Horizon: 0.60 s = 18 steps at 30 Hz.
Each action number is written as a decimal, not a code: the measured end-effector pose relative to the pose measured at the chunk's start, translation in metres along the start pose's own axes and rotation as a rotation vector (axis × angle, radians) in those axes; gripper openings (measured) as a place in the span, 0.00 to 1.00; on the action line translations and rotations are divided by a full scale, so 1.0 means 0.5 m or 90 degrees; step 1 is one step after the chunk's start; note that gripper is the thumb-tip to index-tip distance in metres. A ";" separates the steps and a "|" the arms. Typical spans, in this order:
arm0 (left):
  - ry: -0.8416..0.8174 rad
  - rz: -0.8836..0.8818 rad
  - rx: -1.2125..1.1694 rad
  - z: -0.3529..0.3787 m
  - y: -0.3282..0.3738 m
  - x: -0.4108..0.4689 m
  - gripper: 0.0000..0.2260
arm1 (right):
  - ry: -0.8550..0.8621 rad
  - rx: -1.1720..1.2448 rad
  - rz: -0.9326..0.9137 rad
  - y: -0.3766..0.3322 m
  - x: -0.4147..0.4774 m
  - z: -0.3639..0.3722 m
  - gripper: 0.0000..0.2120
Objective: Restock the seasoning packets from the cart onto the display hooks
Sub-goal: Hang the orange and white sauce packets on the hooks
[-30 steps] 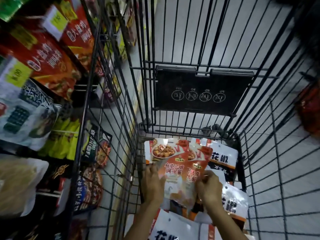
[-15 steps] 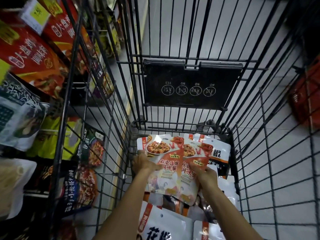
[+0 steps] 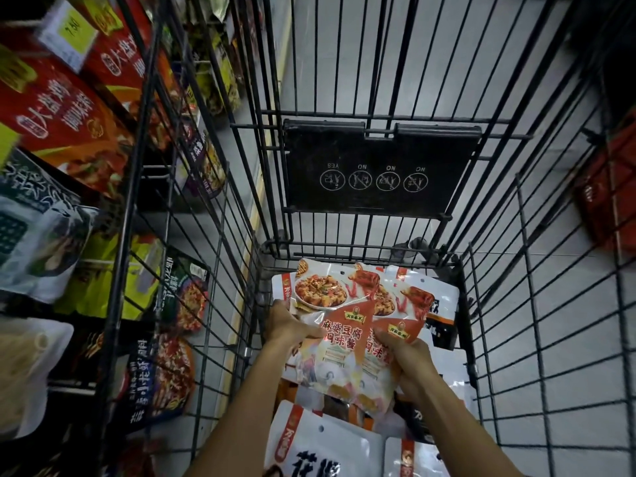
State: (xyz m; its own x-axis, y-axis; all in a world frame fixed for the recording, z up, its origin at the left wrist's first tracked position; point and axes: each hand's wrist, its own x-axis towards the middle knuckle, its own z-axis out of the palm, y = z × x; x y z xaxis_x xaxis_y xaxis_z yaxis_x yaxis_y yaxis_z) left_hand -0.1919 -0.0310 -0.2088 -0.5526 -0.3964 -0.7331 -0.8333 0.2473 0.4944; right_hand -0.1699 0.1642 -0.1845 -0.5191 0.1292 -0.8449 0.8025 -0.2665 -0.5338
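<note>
The red seasoning packets (image 3: 340, 352) are low in the cart (image 3: 537, 339), held up over the white packets (image 3: 320, 442) on the pile. Both grips are closed on them: the left hand (image 3: 289, 327) holds the left edge, the right hand (image 3: 411, 359) the right side. The packets are fanned apart, so I would square them up, line up the small top holes (image 3: 341, 272), then lift them toward the hanging display (image 3: 62, 108) on the left.

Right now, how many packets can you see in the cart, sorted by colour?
Orange-red packets, held by the left hand and right hand: 2
White packets with black lettering: at least 4
Total: at least 6
</note>
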 end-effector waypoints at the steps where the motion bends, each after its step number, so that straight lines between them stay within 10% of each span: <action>1: -0.001 0.004 -0.010 -0.004 -0.002 -0.003 0.42 | -0.006 0.005 -0.003 -0.001 -0.003 -0.002 0.08; 18: -0.263 -0.128 -0.446 -0.064 -0.024 -0.106 0.32 | 0.002 -0.008 -0.095 -0.039 -0.109 -0.039 0.07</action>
State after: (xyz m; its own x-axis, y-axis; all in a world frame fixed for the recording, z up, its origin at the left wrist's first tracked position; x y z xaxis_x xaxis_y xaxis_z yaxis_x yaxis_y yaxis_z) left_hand -0.1522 -0.0411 -0.1607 -0.4693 0.0152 -0.8829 -0.7899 -0.4541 0.4121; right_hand -0.1515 0.1809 -0.1290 -0.6319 0.1689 -0.7564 0.7201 -0.2329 -0.6536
